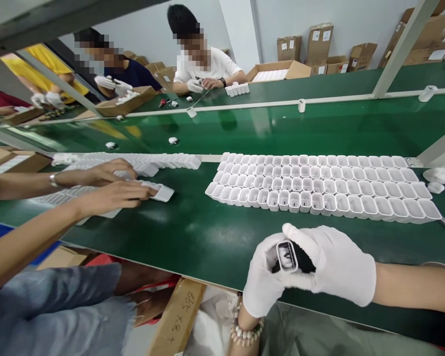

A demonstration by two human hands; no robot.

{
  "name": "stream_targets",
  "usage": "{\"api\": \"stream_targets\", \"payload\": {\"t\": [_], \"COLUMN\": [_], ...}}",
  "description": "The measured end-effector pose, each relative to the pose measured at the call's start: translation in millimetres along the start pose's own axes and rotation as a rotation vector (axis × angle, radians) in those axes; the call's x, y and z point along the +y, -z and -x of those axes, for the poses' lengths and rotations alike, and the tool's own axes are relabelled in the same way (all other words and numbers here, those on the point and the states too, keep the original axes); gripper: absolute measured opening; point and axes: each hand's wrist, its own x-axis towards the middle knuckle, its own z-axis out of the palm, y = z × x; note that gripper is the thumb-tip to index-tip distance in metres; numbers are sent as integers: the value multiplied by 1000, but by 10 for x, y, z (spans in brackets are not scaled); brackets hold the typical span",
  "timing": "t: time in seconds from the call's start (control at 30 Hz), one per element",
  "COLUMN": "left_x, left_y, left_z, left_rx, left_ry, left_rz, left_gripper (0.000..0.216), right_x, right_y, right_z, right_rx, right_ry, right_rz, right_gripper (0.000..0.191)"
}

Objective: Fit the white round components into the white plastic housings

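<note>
Both of my hands wear white gloves and meet above the near edge of the green table. A small white rectangular plastic housing [287, 257] is held between them, its open end tilted toward me. Inside its rim I see something dark with a pale curved shape, too small to name. My left hand [263, 279] wraps around the housing from the left. From the right, my right hand [332, 262] closes on it with thumb and fingers; a black area shows between the hands. Just beyond stand several rows of similar white open housings [319, 188].
At left, a co-worker's bare hands [114, 193] handle white housings [163, 193]. White round pieces [438, 175] lie at the far right. A metal rail [244, 103] runs behind the conveyor-like green surface [252, 128]. Below the table edge stands a cardboard box [180, 316]. Other people work opposite.
</note>
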Motion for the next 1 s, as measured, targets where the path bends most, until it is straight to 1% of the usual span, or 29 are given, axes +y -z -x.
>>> {"api": "stream_targets", "payload": {"t": [0.07, 0.1, 0.17, 0.23, 0.3, 0.37, 0.4, 0.43, 0.5, 0.57, 0.6, 0.63, 0.67, 0.73, 0.8, 0.87, 0.93, 1.0], "left_x": [-56, -82, -128, -159, -176, -177, -171, -162, -135, -102, -84, -66, -47, -6, 35, 68, 84, 83], "left_y": [-20, -28, -37, -32, -12, 15, 27, 36, 46, 43, 38, 32, 25, 9, -5, -17, -24, -28], "left_z": [-53, -69, -81, -75, -66, -62, -61, -62, -65, -73, -77, -83, -89, -101, -111, -116, -118, -112], "left_rx": [27, 32, 35, 56, 98, 141, 150, 151, 137, 117, 107, 100, 95, 69, 47, 26, 23, 18], "left_ry": [-14, -18, -19, -31, -50, -57, -47, -33, -18, -35, -49, -57, -51, -6, 57, 93, 96, 100], "left_rz": [26, 39, 64, 84, 84, 67, 59, 56, 58, 49, 33, 8, -21, -81, -163, -267, -358, -407], "left_gripper": [53, 62, 72, 70, 63, 56, 53, 50, 48, 49, 49, 48, 46, 38, 29, 28, 33, 37], "right_x": [29, 45, 77, 111, 158, 221, 258, 295, 361, 402, 410, 411, 404, 373, 329, 285, 248, 224], "right_y": [-39, -46, -33, -4, 2, -41, -80, -124, -212, -270, -283, -288, -285, -265, -237, -206, -169, -131], "right_z": [-21, -41, -92, -145, -183, -197, -195, -190, -173, -157, -149, -142, -136, -123, -112, -107, -111, -124], "right_rx": [-40, -71, -146, -235, -343, -436, -476, -508, -549, -556, -552, -553, -557, -559, -517, -465, -455, -504], "right_ry": [-95, -158, -297, -479, -668, -790, -824, -857, -972, -1098, -1128, -1123, -1088, -962, -820, -727, -705, -742], "right_rz": [-23, -83, -307, -638, -1066, -1488, -1659, -1793, -1953, -2022, -2034, -2035, -2025, -1979, -1913, -1847, -1781, -1684], "right_gripper": [50, 45, 45, 49, 45, 37, 38, 40, 39, 34, 33, 33, 34, 39, 42, 37, 29, 23]}}
